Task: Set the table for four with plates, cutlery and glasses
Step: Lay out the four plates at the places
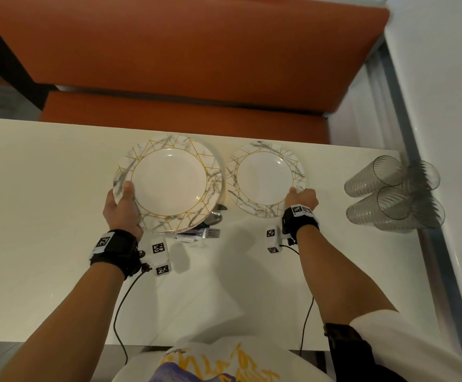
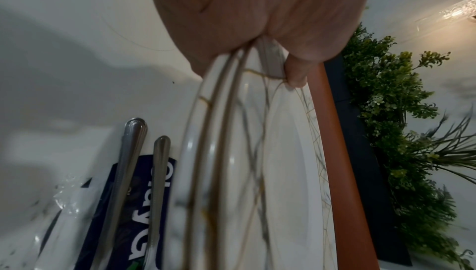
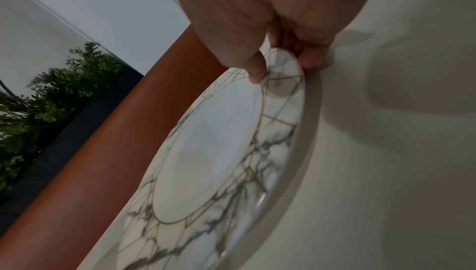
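Note:
My left hand [image 1: 125, 194] grips a stack of white marble-and-gold plates [image 1: 169, 183] by its near left rim, thumb on top, fingers underneath. In the left wrist view three rims of the plate stack [image 2: 257, 172] show, held off the table. My right hand [image 1: 297, 193] pinches the near right rim of a single matching plate [image 1: 265, 177] low over the table [image 1: 45, 202], right of the stack. In the right wrist view the thumb [image 3: 255, 70] lies on that plate [image 3: 213, 152]. Cutlery [image 1: 213, 224] lies partly hidden under the stack. Several clear glasses [image 1: 392, 194] stand at the far right.
The cutlery handles [image 2: 131, 162] rest on a blue-and-clear plastic wrapper [image 2: 154, 203]. An orange bench [image 1: 185, 51] runs along the table's far edge. A white wall ledge [image 1: 444, 133] borders the right side, close to the glasses. Green plants [image 2: 399, 131] stand behind the bench.

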A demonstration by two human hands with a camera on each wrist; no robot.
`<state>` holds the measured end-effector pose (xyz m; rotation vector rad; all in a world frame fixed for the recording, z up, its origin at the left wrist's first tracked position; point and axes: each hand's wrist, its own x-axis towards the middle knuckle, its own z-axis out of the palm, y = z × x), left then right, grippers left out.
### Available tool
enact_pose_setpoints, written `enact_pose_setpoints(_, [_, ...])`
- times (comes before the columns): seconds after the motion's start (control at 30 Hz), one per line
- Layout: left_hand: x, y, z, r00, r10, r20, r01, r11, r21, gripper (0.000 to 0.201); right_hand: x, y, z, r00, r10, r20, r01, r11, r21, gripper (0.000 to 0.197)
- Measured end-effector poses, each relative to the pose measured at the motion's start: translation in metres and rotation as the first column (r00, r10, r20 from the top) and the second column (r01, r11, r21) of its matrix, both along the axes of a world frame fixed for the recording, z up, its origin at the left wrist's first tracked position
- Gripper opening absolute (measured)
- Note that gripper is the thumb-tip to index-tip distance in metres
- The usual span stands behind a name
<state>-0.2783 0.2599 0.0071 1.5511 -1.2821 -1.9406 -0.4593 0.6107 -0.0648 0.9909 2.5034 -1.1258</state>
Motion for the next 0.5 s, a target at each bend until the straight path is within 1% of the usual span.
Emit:
enact_pose_setpoints(0.07, [0.000,0.005,0.000,1.000,-0.013,-0.008,0.013,1.000,-0.010,0.063,-0.005,0.000,0.001,1.000,0.009,0.013,-0.009,1.000,-0.003,0.045])
enact_pose_setpoints(0.2, [0.003,0.018,0.013,0.999,-0.027,-0.021,0.027,1.000,-0.005,0.051,-0.011,0.000,0.001,0.998,0.022,0.052,-0.023,1.000,0.004,0.039])
enact_pose_setpoints(0.27, [0.004,0.021,0.015,0.999,-0.038,-0.022,0.038,0.999,0.007,0.036,-0.011,0.001,0.005,0.997,0.038,0.071,-0.039,0.999,0.014,0.037])
enact_pose_setpoints(0.3, [0.005,0.023,0.016,0.999,-0.040,-0.024,0.040,0.999,0.011,0.034,-0.010,0.000,0.006,0.996,0.059,0.074,-0.060,0.998,0.016,0.038])
enact_pose_setpoints(0.37, [0.006,0.028,0.021,0.998,-0.059,-0.024,0.059,0.998,0.019,0.047,-0.008,-0.001,0.007,0.994,0.065,0.091,-0.068,0.997,0.022,0.047])
enact_pose_setpoints(0.4, [0.007,0.029,0.020,0.998,-0.061,-0.021,0.061,0.998,0.024,0.051,-0.006,-0.003,0.011,0.991,0.062,0.122,-0.071,0.995,0.068,0.055])
enact_pose_setpoints(0.43, [0.008,0.031,0.021,0.997,-0.068,-0.030,0.069,0.997,0.030,0.049,-0.004,-0.003,0.014,0.985,0.061,0.163,-0.087,0.984,0.155,0.061])
enact_pose_setpoints(0.47, [0.009,0.031,0.018,0.997,-0.073,-0.029,0.074,0.996,0.039,0.043,-0.002,-0.004,0.016,0.984,0.062,0.168,-0.102,0.966,0.239,0.063])
enact_pose_setpoints(0.5, [0.009,0.034,0.018,0.996,-0.081,-0.026,0.082,0.996,0.044,0.037,0.002,-0.005,0.019,0.989,0.087,0.119,-0.118,0.950,0.290,0.060])
